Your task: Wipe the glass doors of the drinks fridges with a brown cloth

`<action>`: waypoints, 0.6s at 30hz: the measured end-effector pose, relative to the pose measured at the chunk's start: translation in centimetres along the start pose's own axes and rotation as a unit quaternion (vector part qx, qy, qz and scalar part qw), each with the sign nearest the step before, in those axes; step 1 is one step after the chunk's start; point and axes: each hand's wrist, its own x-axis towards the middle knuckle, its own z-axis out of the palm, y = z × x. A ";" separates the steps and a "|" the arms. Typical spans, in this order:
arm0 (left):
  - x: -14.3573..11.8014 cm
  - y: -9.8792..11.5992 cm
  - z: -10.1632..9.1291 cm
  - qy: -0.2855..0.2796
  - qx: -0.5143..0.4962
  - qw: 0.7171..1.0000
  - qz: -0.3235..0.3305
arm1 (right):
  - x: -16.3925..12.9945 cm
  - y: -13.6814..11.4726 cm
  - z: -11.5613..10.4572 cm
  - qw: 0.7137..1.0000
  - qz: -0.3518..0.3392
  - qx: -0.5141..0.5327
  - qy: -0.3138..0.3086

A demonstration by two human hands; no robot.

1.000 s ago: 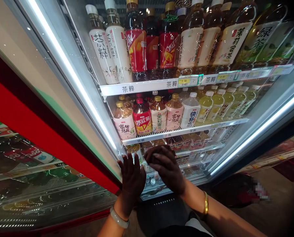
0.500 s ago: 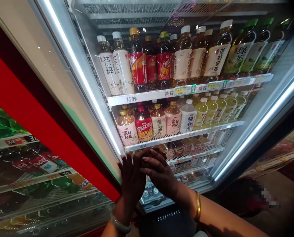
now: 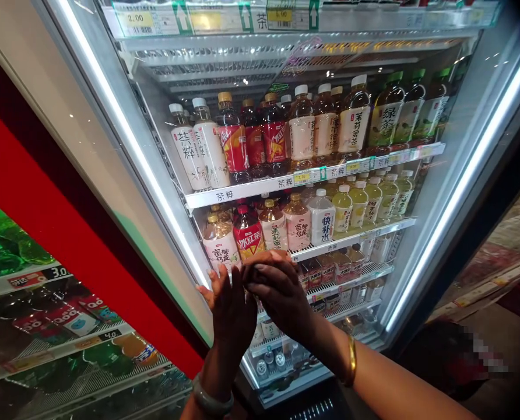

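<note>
My left hand (image 3: 234, 315) is raised in front of the cooler with its fingers stretched up and spread. A pale bangle (image 3: 211, 399) sits on that wrist. My right hand (image 3: 280, 291) meets it from the right, its fingers curled together against the left hand's thumb side. Whatever lies within the right fingers, if anything, is hidden. A gold bracelet (image 3: 351, 361) circles the right wrist. Behind the hands are a red-labelled iced tea bottle (image 3: 248, 236) and a pink-labelled bottle (image 3: 220, 248) on a cooler shelf; both hands look apart from them.
The lit cooler holds several shelves of drinks, with an upper shelf edge (image 3: 225, 195) carrying price tags. To the left, a red frame (image 3: 67, 216) borders another cooler with green bottles (image 3: 10, 245). A dark frame and other shelving (image 3: 482, 274) stand at right.
The view has tilted up, bringing a higher shelf edge with price tags into sight. Both hands stay together, nearly in place, while the bottles sit lower in the picture.
</note>
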 end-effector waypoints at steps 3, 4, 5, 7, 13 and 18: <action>1.6 -0.5 -0.2 -0.022 0.007 0.999 -0.030 | 3.0 0.6 0.3 0.999 -0.041 0.007 -0.002; 2.1 -0.7 -0.4 -0.029 0.010 0.999 -0.038 | 4.0 0.9 0.0 0.999 -0.042 0.004 0.003; 2.7 -0.9 -0.7 -0.032 0.013 0.999 -0.043 | 4.7 1.3 -0.3 0.999 -0.037 -0.002 0.013; 3.4 -1.1 -1.2 -0.017 0.014 0.999 -0.037 | 5.2 1.6 -1.0 0.999 -0.014 -0.011 0.034; 3.9 -1.1 -0.9 -0.013 0.022 0.999 -0.032 | 3.5 0.2 0.5 0.999 -0.027 0.008 0.032; 5.3 -1.6 -0.8 0.033 0.030 0.999 0.004 | 7.2 1.8 0.0 0.999 -0.032 -0.008 0.042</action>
